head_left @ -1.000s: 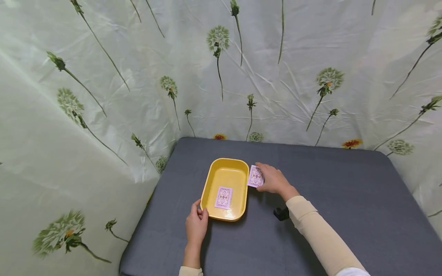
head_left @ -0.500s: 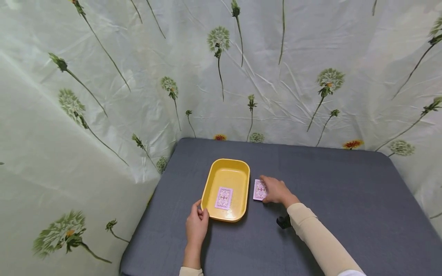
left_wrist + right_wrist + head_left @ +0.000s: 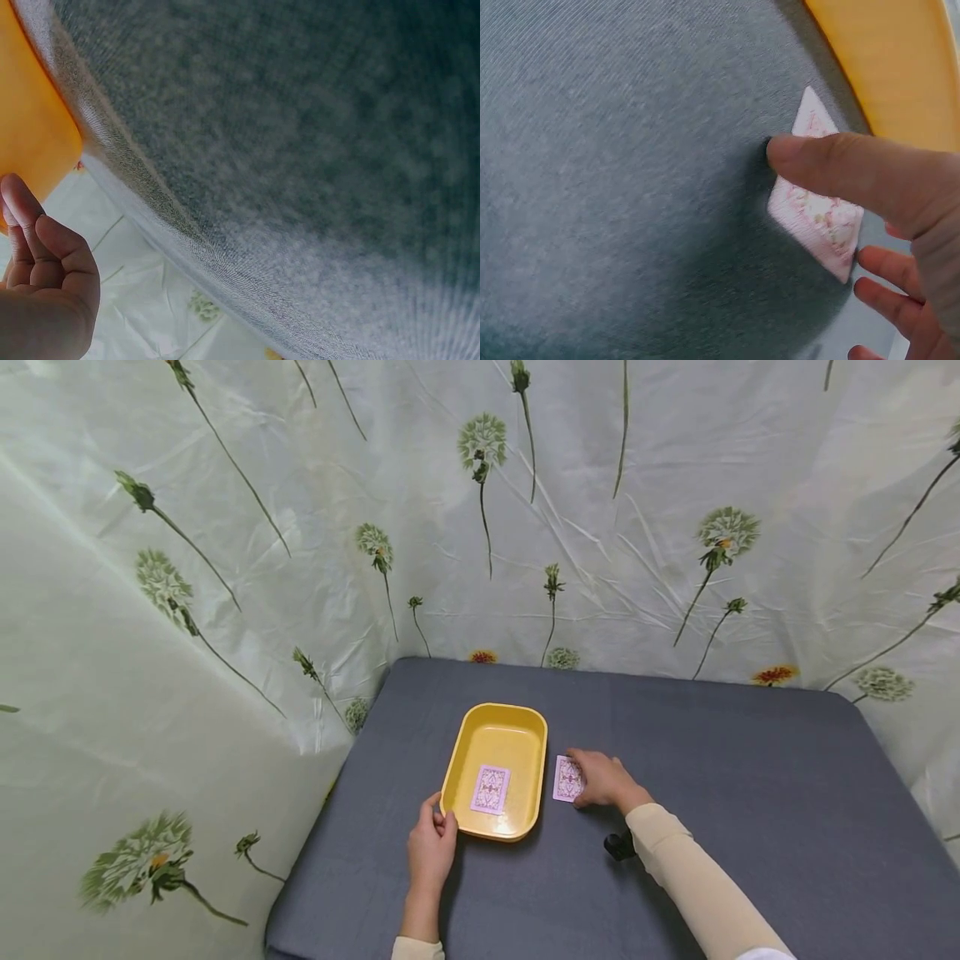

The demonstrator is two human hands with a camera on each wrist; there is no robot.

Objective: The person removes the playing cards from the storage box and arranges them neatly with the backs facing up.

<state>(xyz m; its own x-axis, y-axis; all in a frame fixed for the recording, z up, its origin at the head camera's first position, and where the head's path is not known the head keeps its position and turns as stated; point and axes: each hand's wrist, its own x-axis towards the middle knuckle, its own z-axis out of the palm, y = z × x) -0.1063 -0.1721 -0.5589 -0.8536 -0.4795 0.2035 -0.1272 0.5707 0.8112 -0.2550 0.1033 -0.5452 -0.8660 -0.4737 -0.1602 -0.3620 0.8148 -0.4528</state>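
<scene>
A yellow tray stands on the grey padded surface, with a pink patterned playing card lying back up inside it. My left hand pinches the tray's near left corner, and the left wrist view shows its fingertips at the orange-yellow wall. To the right of the tray, a second pink playing card lies flat on the grey surface. My right hand holds it, thumb at one edge and fingers at the opposite edge. The right wrist view shows the thumb crossing over this card.
Under my right wrist is a small black object, probably part of the wrist camera. The grey padded surface stretches far to the right. Behind and to the left hangs a pale curtain printed with dandelions.
My right hand has brought its card from beside the tray's rim down and toward me onto the grey surface. The left hand has stayed at the tray corner. The head view has shifted slightly.
</scene>
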